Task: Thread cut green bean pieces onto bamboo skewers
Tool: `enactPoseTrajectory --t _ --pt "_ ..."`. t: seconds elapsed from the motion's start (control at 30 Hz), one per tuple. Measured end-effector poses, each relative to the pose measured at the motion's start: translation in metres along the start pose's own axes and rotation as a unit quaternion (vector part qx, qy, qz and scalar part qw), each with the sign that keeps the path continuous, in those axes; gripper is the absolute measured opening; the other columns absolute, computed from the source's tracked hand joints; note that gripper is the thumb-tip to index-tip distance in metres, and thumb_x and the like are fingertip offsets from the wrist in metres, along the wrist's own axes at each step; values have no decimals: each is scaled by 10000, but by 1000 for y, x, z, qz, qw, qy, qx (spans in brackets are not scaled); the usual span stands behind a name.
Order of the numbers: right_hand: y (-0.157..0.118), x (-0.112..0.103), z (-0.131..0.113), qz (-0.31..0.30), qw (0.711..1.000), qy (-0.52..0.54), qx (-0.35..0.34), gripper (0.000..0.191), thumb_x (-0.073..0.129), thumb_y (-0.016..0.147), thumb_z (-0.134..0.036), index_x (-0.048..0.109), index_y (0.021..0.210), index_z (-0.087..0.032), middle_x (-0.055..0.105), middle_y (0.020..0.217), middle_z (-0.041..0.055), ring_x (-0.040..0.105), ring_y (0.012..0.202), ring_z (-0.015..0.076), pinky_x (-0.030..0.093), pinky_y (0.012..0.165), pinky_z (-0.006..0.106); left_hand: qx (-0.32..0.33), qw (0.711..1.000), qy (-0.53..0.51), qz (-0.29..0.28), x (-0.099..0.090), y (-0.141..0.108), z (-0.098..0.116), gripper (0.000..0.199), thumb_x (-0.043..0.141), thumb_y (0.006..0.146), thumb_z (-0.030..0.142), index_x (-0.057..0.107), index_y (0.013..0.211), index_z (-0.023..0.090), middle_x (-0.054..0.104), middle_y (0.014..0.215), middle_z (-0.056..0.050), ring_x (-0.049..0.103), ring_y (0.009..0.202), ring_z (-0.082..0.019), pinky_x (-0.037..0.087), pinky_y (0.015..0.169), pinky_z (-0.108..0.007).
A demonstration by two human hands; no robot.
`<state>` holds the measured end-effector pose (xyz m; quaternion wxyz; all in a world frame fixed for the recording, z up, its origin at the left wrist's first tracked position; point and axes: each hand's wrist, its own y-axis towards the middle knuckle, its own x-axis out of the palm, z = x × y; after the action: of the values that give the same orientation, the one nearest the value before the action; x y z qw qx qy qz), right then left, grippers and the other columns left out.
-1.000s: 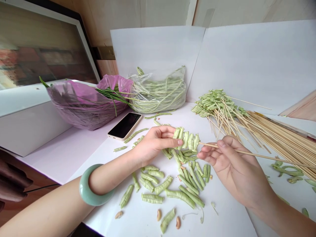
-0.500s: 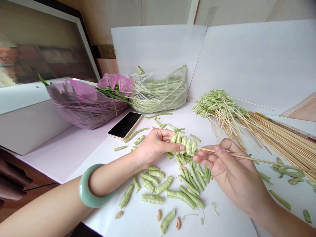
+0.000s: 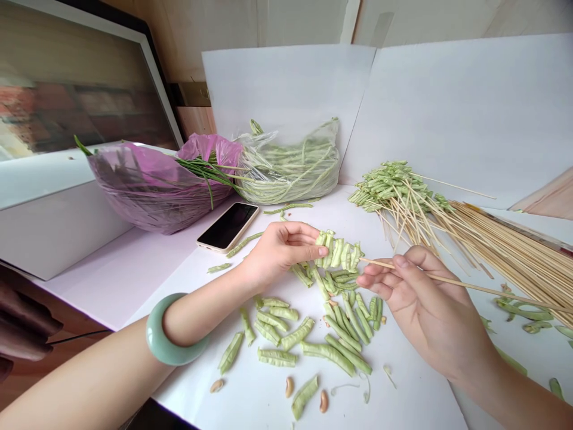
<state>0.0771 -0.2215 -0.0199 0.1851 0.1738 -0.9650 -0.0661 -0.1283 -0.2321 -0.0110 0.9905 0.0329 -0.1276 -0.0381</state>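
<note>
Head view: right of your smooth phone (image 3: 228,227), your left hand (image 3: 282,254) pinches ridged bean pieces (image 3: 339,253) threaded on a slim wooden skewer (image 3: 378,263); your half-curled right hand (image 3: 432,313) grips its shaft. Beyond the phone, 2 crinkly plastic bags (image 3: 290,170) slump.

Vs. 0.5 s ago, skewered bean pcs. (image 3: 336,253) at frame ctr. have been raised a bit in L hand (image 3: 285,251), as has stick (image 3: 376,261) in R hand (image 3: 430,298); loose pod (image 3: 513,361), lower R, is now more covered by R forearm (image 3: 514,391).
</note>
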Motion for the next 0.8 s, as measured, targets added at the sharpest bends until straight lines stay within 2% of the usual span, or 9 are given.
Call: enactPoseTrajectory --t 0.1,0.2,0.27,0.5,0.8 --pt "1 -3 0 -16 1000 -5 0 243 710 821 -306 556 656 -215 736 761 26 702 751 167 596 707 299 31 996 81 -12 -5 2 3 303 873 530 259 681 721 120 675 687 -21 618 637 -125 496 662 -260" --pt "0 -7 2 -41 998 -35 -13 246 712 826 -315 565 659 -209 740 778 25 710 743 172 601 723 317 67 980 184 -30 -10 4 4 252 853 564 280 701 697 128 683 714 -34 617 689 -145 492 727 -283" --pt "0 -9 3 -53 996 -60 -25 239 704 834 -321 575 670 -205 744 800 30 717 731 186 606 727 341 76 974 209 -37 -11 4 3 235 849 571 278 711 697 136 691 728 -36 619 711 -151 487 750 -284" --pt "-1 -8 5 -63 995 -71 -44 212 672 865 -302 572 703 -209 744 806 21 717 760 181 608 743 359 54 984 167 -42 -7 3 -1 231 850 575 274 716 686 122 684 715 -46 607 693 -145 491 733 -287" --pt "-8 -8 6 -63 989 -120 -67 224 636 889 -310 535 714 -214 739 814 22 714 765 198 607 727 374 50 989 135 -26 -3 1 -2 216 864 530 173 710 673 123 681 693 -29 594 687 -134 485 717 -265"
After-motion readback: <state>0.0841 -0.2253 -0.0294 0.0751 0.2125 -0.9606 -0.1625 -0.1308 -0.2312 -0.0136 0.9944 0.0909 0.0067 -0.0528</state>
